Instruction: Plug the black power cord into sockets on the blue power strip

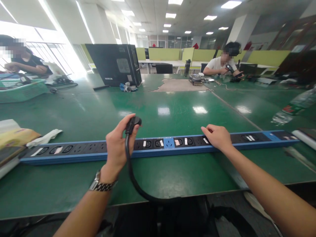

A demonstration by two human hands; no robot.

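Raised above the strip, my left hand point(118, 141) is closed round a black power plug point(133, 124). Its thick black cord point(133, 179) hangs from the plug and curves right over the table's front edge. A long blue power strip point(145, 153) with black sockets and small white labels lies across the table. One socket block near its middle is blue. My right hand point(217, 136) is over the strip right of centre, its fingers curled and the thumb pointing left. Whether anything is inside those fingers is hidden.
At the left lie a yellow packet point(18, 136) and white paper point(44, 138). Farther back stand a black computer case point(113, 65) and a green basket point(24, 90). A plastic bottle point(296, 105) lies at right. Two people work across the green table point(148, 102).
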